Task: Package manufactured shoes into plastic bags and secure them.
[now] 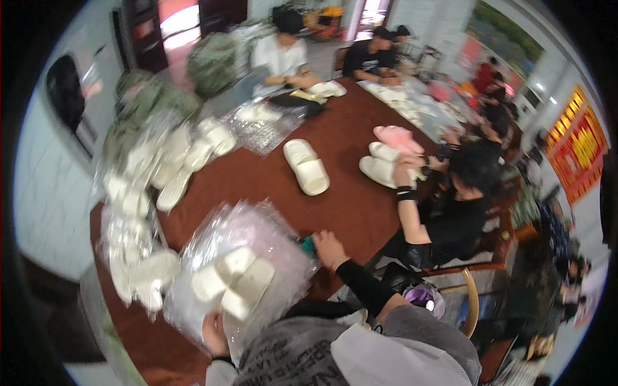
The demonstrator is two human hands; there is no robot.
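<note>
Head view — left hand point(214, 332) gripping bagged white slippers point(235, 282), right hand point(328, 248) beside them, grip unclear

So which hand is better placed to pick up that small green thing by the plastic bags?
Probably the right hand: it rests on the table beside the small green object, while the left hand grips the stack of clear bags.
</note>
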